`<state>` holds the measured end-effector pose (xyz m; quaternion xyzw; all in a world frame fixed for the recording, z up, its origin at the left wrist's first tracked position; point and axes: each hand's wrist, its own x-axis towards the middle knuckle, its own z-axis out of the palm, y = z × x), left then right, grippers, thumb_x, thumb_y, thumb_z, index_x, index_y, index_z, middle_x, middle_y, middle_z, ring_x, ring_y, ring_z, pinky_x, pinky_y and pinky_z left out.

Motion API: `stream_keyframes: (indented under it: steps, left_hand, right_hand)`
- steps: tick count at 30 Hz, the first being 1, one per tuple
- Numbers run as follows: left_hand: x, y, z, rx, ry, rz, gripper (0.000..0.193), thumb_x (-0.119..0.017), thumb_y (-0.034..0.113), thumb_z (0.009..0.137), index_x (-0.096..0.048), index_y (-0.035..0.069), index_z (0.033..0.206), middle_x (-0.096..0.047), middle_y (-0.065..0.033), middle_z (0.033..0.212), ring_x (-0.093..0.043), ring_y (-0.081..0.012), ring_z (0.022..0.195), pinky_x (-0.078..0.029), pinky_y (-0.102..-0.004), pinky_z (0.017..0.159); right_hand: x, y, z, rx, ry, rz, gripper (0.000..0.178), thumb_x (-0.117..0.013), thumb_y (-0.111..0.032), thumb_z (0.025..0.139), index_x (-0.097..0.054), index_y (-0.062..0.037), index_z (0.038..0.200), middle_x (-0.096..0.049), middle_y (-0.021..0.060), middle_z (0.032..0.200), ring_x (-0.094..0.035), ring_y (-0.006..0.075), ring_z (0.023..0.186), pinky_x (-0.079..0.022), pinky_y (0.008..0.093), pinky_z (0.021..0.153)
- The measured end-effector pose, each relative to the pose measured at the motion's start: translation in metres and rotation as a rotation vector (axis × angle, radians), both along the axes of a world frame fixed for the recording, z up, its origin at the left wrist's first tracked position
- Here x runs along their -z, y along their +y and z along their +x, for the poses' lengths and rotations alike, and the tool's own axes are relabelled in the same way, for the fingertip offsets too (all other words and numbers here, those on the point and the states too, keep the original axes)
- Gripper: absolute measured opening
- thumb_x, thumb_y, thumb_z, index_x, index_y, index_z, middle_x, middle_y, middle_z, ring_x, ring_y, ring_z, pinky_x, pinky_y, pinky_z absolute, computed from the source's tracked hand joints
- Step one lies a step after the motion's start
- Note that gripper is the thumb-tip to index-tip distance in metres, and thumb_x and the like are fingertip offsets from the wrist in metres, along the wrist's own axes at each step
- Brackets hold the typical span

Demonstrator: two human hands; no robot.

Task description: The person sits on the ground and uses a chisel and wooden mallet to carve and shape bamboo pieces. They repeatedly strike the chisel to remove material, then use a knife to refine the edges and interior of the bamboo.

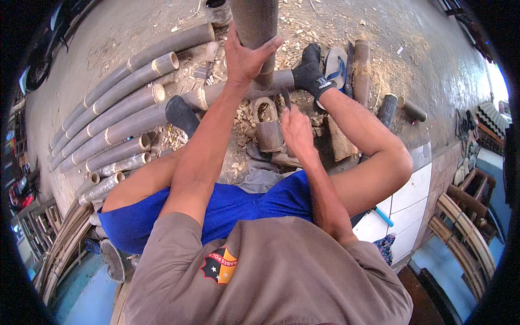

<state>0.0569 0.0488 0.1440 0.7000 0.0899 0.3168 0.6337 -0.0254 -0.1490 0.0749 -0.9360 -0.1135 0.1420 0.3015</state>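
Observation:
My left hand point(244, 62) grips a thick bamboo pole point(253, 24) from its left side, with the thumb stretched across toward the right. The pole stands up from a second bamboo pole point(281, 80) lying crosswise between my feet in dark socks. In my closed right hand point(297, 127) is a knife point(286, 97), its dark blade pointing up beside the upright pole's lower end. Whether the blade touches the bamboo I cannot tell. Just left of that hand sits a short bamboo piece point(269, 135) with a cut-out opening.
Several long bamboo poles point(122, 111) lie side by side at the left. Wood chips point(238, 143) litter the ground. A flip-flop point(336, 67) lies by my right foot, near a brown bamboo length point(361, 70). White tiles point(414, 195) and a blue-handled tool point(383, 216) are at the right.

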Motion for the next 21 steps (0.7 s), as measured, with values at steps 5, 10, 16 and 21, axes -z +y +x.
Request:
stream_keyframes:
  steps: [5,10,16,21]
  left_hand:
    - [0.003,-0.001,0.004,0.002,0.006,-0.007,0.079,-0.096,0.035,0.067,-0.055,0.002,0.126,-0.072,-0.0151,0.113,-0.070,-0.0249,0.102,-0.056,-0.0395,0.090]
    - [-0.005,-0.006,0.001,-0.001,-0.003,0.002,0.080,-0.096,0.036,0.066,-0.055,0.002,0.126,-0.071,-0.0150,0.114,-0.069,-0.0250,0.103,-0.055,-0.0393,0.091]
    - [0.007,0.003,0.003,-0.030,0.035,0.034,0.077,-0.095,0.037,0.068,-0.056,0.002,0.125,-0.071,-0.0154,0.113,-0.070,-0.0252,0.102,-0.055,-0.0401,0.091]
    - [-0.003,-0.004,0.006,0.017,0.045,-0.023,0.076,-0.093,0.040,0.070,-0.056,0.001,0.124,-0.071,-0.0162,0.112,-0.070,-0.0260,0.101,-0.055,-0.0407,0.090]
  right_hand:
    - [0.004,0.032,0.030,-0.047,-0.071,-0.129,0.027,-0.054,-0.026,0.100,-0.062,-0.0003,0.094,-0.070,0.0295,0.088,-0.070,0.0501,0.083,-0.057,0.0563,0.074]
    - [0.013,0.012,0.005,-0.095,0.050,-0.216,0.034,-0.051,-0.028,0.101,-0.063,0.0035,0.094,-0.067,0.0351,0.085,-0.068,0.0528,0.087,-0.056,0.0594,0.078]
    - [0.010,0.017,-0.001,0.012,-0.008,-0.081,0.028,-0.054,-0.021,0.099,-0.067,0.0011,0.088,-0.070,0.0298,0.088,-0.070,0.0498,0.082,-0.057,0.0566,0.071]
    - [0.024,0.031,0.017,0.001,-0.093,-0.059,0.025,-0.057,-0.019,0.095,-0.068,0.0022,0.088,-0.070,0.0305,0.085,-0.070,0.0489,0.083,-0.056,0.0566,0.073]
